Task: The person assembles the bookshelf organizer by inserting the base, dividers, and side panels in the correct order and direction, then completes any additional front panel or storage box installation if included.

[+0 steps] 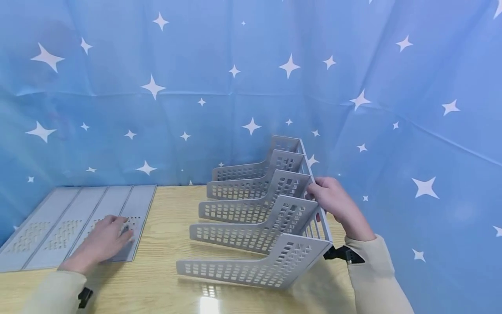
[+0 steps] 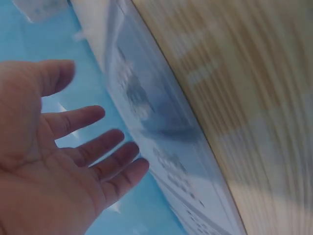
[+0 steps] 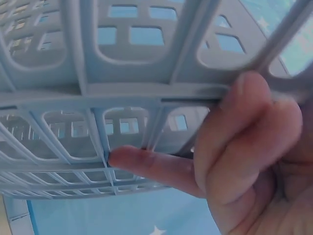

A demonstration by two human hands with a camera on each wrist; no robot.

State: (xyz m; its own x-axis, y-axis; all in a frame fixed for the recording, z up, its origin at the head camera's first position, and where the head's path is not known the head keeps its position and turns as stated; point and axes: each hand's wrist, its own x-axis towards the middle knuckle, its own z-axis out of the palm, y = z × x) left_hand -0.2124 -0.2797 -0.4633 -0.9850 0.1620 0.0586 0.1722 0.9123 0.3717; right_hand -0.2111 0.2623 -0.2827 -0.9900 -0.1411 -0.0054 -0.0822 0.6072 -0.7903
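A grey plastic file rack (image 1: 251,218) with several perforated dividers rests on the wooden table, its slatted back turned to the right. My right hand (image 1: 335,198) grips the edge of that back. In the right wrist view, curled fingers (image 3: 234,147) hook round the rack's bars (image 3: 146,90), one finger reaching under them. Over a flat grey panel (image 1: 113,203) with rows of small holes, on the left of the table, hovers my left hand (image 1: 103,240). Its fingers (image 2: 115,161) are spread and relaxed, with nothing in them, in the left wrist view.
A blue curtain with white stars (image 1: 235,87) hangs behind the table and down its right side. The wooden table top (image 1: 168,226) shows between panel and rack. Both wrists carry black straps (image 1: 345,254) over light sleeves.
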